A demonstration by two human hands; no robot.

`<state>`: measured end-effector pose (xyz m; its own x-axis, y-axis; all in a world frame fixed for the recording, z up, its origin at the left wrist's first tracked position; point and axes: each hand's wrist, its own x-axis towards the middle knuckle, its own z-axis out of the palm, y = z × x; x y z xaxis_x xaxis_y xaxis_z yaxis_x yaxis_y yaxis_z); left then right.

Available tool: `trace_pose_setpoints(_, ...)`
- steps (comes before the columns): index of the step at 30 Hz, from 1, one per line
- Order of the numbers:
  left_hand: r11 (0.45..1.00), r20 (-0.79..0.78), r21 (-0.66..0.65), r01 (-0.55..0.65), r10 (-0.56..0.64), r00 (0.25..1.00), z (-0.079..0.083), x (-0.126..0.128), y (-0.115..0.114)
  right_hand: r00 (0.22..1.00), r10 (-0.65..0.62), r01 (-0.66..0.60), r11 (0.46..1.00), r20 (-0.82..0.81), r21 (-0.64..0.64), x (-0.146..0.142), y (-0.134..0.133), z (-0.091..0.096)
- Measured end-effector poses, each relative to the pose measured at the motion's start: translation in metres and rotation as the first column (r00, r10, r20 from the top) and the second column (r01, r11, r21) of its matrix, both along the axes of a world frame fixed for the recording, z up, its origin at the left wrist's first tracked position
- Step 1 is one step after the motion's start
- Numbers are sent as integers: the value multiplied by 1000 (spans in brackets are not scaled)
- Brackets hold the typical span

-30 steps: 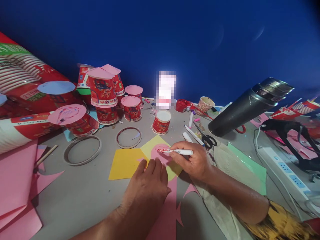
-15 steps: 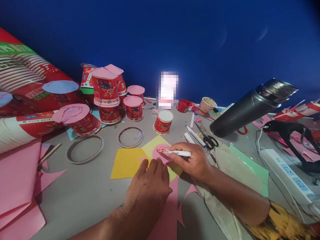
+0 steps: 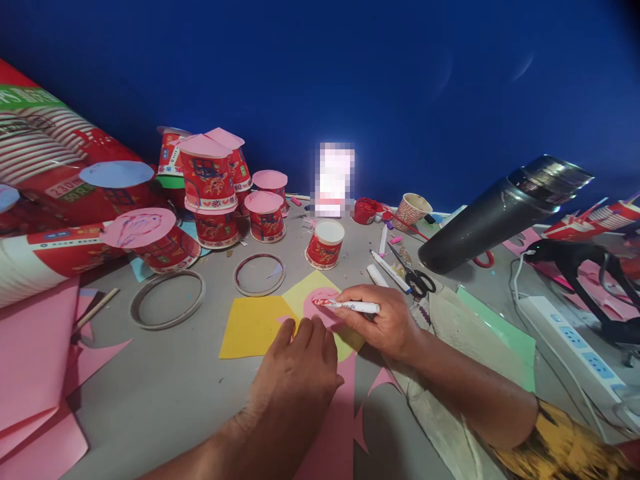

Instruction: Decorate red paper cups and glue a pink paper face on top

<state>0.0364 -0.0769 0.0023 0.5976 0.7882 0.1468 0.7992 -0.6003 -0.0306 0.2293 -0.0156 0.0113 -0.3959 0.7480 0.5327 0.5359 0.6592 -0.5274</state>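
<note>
My right hand (image 3: 383, 320) is closed around a white acrylic marker (image 3: 361, 307), held low with its red-stained end over a pink paper piece (image 3: 320, 293). Red marks show near that end. Beneath the pink piece lies a pale yellow-green sheet (image 3: 303, 288), with a deeper yellow sheet (image 3: 245, 327) on its left. My left hand (image 3: 300, 373) rests palm down, its fingers stretched forward onto the papers' near side and hiding part of them. A long pink strip (image 3: 343, 427) runs under that hand. Beyond the papers stands a red paper cup (image 3: 325, 245), upside down.
Red cups with pink paper tops (image 3: 209, 173) stand at the back left. Two tape rings (image 3: 167, 327) lie nearer. Right of my hand are scissors (image 3: 420, 283), loose markers, a leaning black thermos (image 3: 500, 213), a cloth (image 3: 450, 333) and a white power strip (image 3: 575, 353).
The scene has shifted very slightly left in view. Both hands keep nearly the same place, and the marker stays over the pink piece.
</note>
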Motion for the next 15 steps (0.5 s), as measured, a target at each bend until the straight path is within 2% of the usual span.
trace_pose_setpoints(15,1000,7,-14,5,-5,1000,0,0,0,1000,-2,2,1000,12,-15,1,0,2)
